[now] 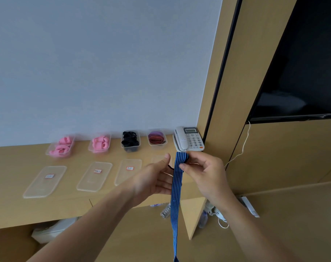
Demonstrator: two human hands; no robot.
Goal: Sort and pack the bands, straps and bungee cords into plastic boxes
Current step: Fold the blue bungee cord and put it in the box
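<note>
The blue striped strap (177,186) hangs straight down, long axis vertical, its top end pinched by the right hand (204,173); the left hand (155,178), fingers relaxed and holding nothing, touches it just beside.

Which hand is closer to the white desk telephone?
Right. The right hand pinches the blue striped strap just below the white desk telephone; the left hand is lower and further left.

- We lose the blue striped strap (175,201) at the bottom edge, its lower end cut off.
- Our left hand (153,178) covers part of a clear lid (157,159).
- The lid labels (97,171) are too small for us to read.
- The dark screen (300,59) runs past the right edge.
</note>
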